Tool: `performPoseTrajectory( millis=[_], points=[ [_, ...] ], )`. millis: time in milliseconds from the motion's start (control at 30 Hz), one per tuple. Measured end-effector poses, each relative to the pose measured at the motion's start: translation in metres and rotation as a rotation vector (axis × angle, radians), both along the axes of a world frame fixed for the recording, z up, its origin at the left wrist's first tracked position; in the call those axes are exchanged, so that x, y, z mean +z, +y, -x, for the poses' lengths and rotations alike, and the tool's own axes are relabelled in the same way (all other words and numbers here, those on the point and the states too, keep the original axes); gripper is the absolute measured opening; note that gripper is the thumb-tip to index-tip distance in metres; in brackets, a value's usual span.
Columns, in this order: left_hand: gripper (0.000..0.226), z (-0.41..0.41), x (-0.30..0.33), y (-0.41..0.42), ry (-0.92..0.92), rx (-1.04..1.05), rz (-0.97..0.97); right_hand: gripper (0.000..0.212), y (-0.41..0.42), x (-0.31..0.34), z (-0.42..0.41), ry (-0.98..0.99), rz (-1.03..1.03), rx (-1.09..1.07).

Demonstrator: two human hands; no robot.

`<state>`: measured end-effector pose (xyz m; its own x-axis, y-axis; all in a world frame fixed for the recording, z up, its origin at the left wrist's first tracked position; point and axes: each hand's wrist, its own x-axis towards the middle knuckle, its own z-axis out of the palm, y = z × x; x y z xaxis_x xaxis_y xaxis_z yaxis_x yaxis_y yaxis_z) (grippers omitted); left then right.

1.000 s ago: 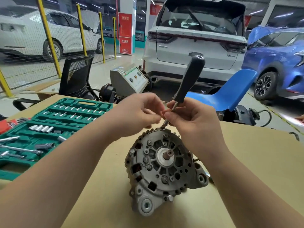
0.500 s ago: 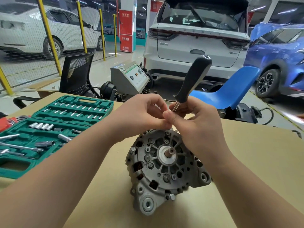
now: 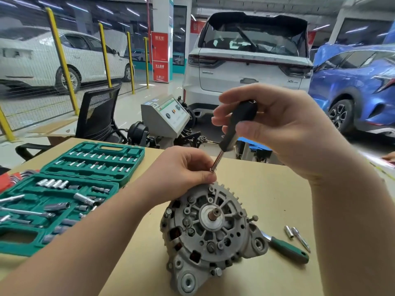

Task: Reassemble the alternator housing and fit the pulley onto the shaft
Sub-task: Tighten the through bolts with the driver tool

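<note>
The grey alternator [image 3: 210, 229] stands on the cardboard-covered table [image 3: 267, 189], its front face toward me and the bare shaft [image 3: 214, 215] sticking out of the middle, with no pulley on it. A black-handled driver [image 3: 235, 127] leans over the housing's top edge, its metal tip near a bolt there. My right hand [image 3: 275, 127] is wrapped around the top of the handle. My left hand [image 3: 183, 169] rests on the housing's upper left and pinches the driver's shank at the tip.
An open green socket case [image 3: 64, 193] with several sockets and bits lies on the left. A green-handled ratchet [image 3: 286, 248] and two loose bits [image 3: 297, 236] lie right of the alternator. A black chair, a grey machine and parked cars stand beyond the table's far edge.
My right hand has left the driver's shank and risen to grip the top of the handle. The left hand stays pinched at the tip. The ratchet and bits now show at right.
</note>
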<state>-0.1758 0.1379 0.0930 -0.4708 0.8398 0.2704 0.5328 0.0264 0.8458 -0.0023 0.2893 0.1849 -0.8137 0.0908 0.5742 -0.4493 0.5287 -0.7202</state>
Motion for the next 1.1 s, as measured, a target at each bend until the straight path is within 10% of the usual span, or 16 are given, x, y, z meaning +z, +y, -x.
performPoseTrajectory(
  millis=[333, 667, 1100],
  points=[
    [0.019, 0.002, -0.020, 0.004, -0.332, -0.157, -0.247, 0.050, -0.028, -0.036, 0.023, 0.377, 0.075, -0.271],
    [0.029, 0.003, -0.023, 0.007, -0.278, -0.151, -0.230, 0.048, -0.047, -0.071, 0.035, 0.517, 0.509, -0.193],
    [0.029, 0.002, -0.019, 0.006, -0.206, -0.160, -0.195, 0.066, -0.052, -0.075, 0.030, 0.612, 0.268, -0.149]
  ],
)
